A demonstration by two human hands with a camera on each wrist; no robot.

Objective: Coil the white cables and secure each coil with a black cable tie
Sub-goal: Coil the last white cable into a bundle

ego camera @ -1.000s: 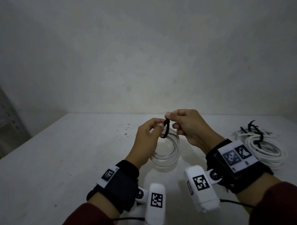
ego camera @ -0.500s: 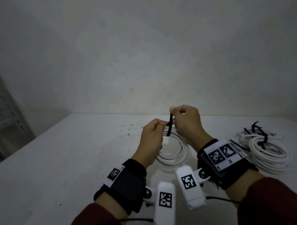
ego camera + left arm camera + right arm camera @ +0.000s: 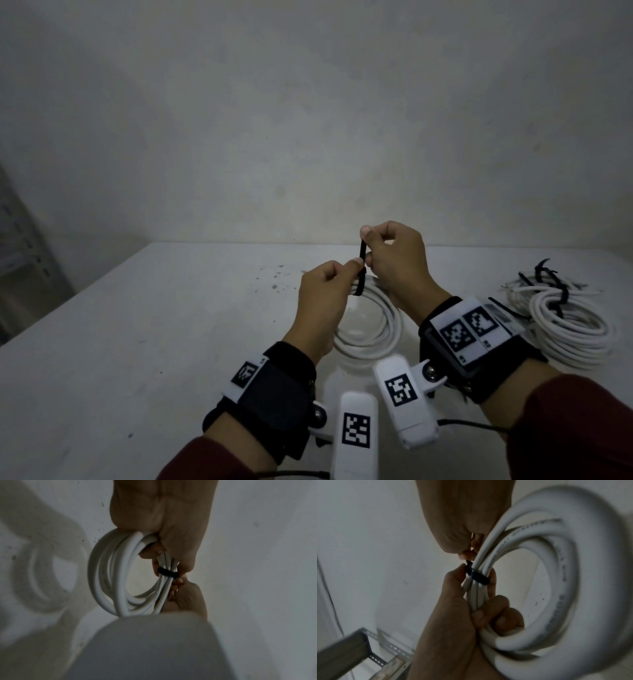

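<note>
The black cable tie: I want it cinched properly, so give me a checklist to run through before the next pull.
1. Black cable tie wraps around all the strands of the held white coil: ok.
2. Left hand holds the coil beside the tie, fingers curled round the strands: ok.
3. Right hand pinches the tie's free tail, raised above the coil: ok.
4. Tie pulled fully tight: cannot tell; it sits close on the strands in both wrist views.
5. Tie's tail threaded through its head: cannot tell, fingers hide it.
6. Finished coils on the table, apart from the hands: ok.
</note>
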